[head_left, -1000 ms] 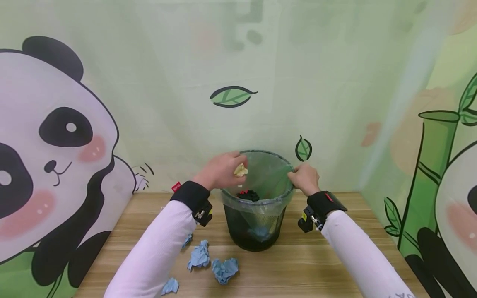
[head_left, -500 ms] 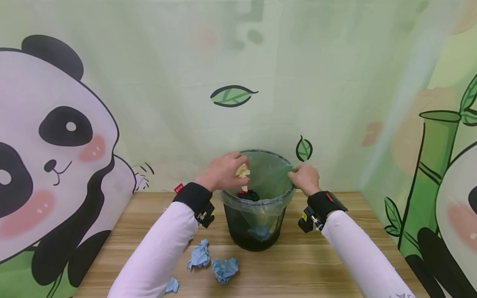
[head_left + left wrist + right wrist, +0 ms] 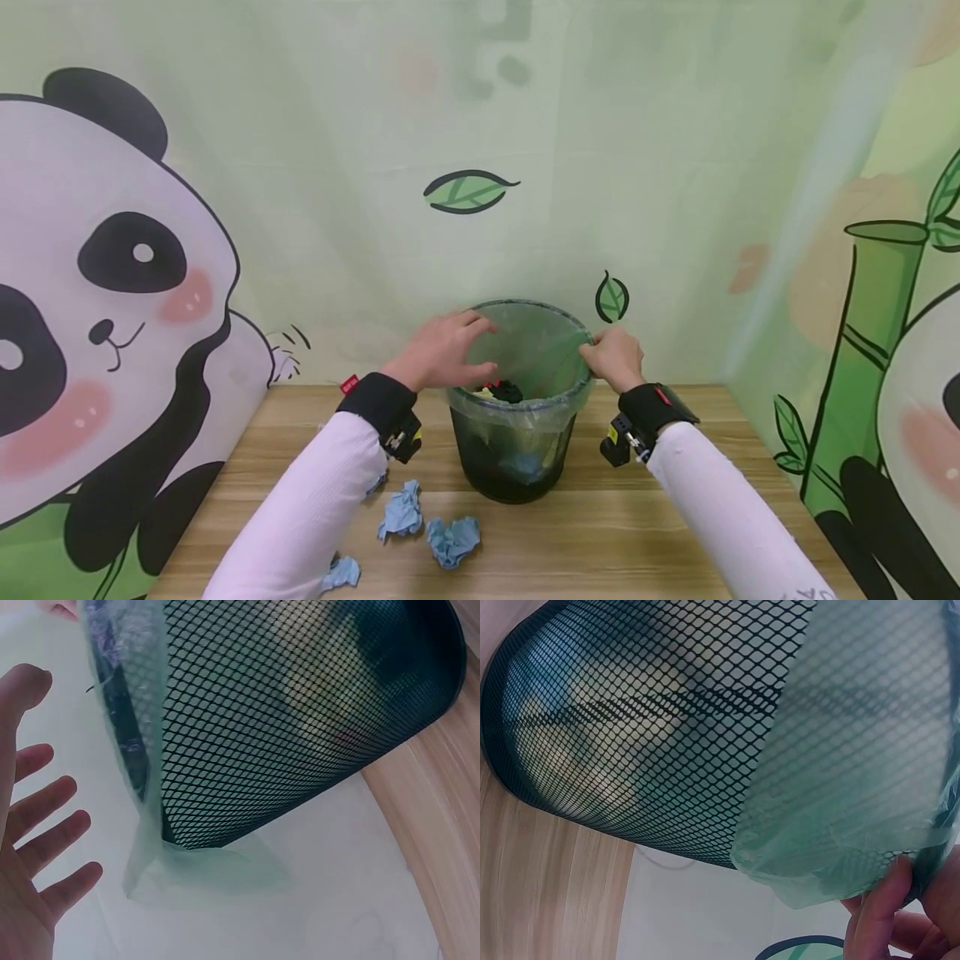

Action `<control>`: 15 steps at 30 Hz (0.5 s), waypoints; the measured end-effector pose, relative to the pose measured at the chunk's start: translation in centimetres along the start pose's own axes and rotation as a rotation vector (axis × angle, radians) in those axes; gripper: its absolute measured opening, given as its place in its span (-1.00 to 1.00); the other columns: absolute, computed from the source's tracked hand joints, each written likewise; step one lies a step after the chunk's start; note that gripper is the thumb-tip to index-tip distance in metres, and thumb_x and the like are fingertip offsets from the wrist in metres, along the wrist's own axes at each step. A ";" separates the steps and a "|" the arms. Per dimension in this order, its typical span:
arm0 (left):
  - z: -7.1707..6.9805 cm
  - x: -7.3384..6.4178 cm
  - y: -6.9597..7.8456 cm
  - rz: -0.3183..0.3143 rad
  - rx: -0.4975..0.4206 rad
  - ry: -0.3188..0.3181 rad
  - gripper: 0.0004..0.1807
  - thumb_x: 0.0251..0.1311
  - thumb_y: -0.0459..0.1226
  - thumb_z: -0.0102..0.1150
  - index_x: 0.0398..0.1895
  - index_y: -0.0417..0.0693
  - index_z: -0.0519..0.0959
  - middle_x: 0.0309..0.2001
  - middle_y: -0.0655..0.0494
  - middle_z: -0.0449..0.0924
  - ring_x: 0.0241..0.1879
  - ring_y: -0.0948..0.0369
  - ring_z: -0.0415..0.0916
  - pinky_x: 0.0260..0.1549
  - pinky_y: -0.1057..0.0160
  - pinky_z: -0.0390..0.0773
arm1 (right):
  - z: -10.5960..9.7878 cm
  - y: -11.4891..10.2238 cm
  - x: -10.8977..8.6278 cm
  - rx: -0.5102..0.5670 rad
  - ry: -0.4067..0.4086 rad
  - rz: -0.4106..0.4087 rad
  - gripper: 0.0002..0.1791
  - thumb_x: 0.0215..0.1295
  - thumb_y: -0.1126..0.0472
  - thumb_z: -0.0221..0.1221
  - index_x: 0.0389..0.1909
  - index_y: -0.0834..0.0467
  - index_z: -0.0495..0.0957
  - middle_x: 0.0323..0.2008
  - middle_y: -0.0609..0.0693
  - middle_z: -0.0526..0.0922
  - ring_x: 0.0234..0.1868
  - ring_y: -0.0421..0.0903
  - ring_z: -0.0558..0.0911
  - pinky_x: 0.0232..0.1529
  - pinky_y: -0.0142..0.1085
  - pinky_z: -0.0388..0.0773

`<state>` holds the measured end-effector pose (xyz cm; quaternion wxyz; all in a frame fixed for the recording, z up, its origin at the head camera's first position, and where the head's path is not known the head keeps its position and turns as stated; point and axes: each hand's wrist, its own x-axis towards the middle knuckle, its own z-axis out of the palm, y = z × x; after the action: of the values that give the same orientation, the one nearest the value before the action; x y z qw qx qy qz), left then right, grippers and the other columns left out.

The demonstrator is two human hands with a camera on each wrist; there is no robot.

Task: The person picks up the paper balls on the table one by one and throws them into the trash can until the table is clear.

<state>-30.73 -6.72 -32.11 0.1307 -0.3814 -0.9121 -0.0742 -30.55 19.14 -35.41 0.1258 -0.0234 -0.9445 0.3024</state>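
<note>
A black mesh waste bin (image 3: 510, 467) lined with a translucent green bag (image 3: 540, 346) stands upright on the wooden table. My left hand (image 3: 444, 350) is over the bin's left rim, fingers spread and holding nothing; the left wrist view shows the same hand (image 3: 37, 817) beside the bag's folded edge. With my right hand (image 3: 615, 360) I grip the bin's right rim and the bag, thumb and fingers pinching it in the right wrist view. Inside the bin lie a black crumpled thing with a red spot (image 3: 506, 391) and a bit of pale yellow paper (image 3: 483, 392).
Several crumpled blue paper balls (image 3: 452, 542) lie on the wooden table (image 3: 600, 550), left of and in front of the bin, one partly behind my left sleeve. A green wall cloth (image 3: 337, 250) printed with pandas and leaves stands right behind the bin.
The crumpled pale yellow paper has left my left hand and dropped into the bin. My left fingers have spread and the hand has drawn slightly left. My right hand stays on the rim.
</note>
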 end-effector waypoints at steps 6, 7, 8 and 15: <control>0.2 -1.3 0.1 0.055 0.024 0.039 -0.41 0.03 0.11 0.00 0.11 0.06 0.35 0.09 0.08 0.35 0.02 0.12 0.34 -0.04 0.14 0.37 | 0.0 0.1 -0.1 0.000 0.004 -0.015 -0.59 0.00 0.29 -0.05 -0.94 0.04 0.08 -0.91 -0.09 0.19 -0.83 -0.13 0.26 -0.73 -0.40 -0.08; 0.2 -1.5 0.2 0.060 0.026 0.040 -0.40 0.03 0.11 -0.01 0.12 0.06 0.34 0.10 0.07 0.34 0.04 0.12 0.33 -0.03 0.13 0.36 | 0.0 0.1 -0.1 -0.001 0.003 -0.015 -0.59 0.00 0.29 -0.05 -0.94 0.04 0.08 -0.91 -0.09 0.19 -0.83 -0.13 0.25 -0.72 -0.40 -0.09; 0.3 -1.8 0.2 0.067 0.030 0.042 -0.39 0.03 0.12 -0.02 0.13 0.05 0.34 0.11 0.07 0.33 0.06 0.12 0.31 -0.01 0.12 0.35 | 0.0 0.1 -0.1 -0.003 0.002 -0.014 -0.59 0.00 0.29 -0.05 -0.94 0.04 0.08 -0.91 -0.09 0.18 -0.83 -0.12 0.24 -0.72 -0.40 -0.10; 0.1 -3.7 0.6 0.089 0.024 0.013 -0.32 0.03 0.19 -0.07 0.21 0.11 0.24 0.19 0.06 0.23 0.15 0.09 0.21 0.07 0.07 0.26 | 0.0 0.0 -0.1 -0.010 0.002 -0.011 -0.59 0.01 0.29 -0.05 -0.94 0.04 0.09 -0.91 -0.09 0.18 -0.83 -0.13 0.23 -0.72 -0.40 -0.08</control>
<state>-27.82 -8.76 -33.30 0.1443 -0.4194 -0.8943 -0.0597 -30.49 19.13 -35.48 0.1281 -0.0191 -0.9461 0.2969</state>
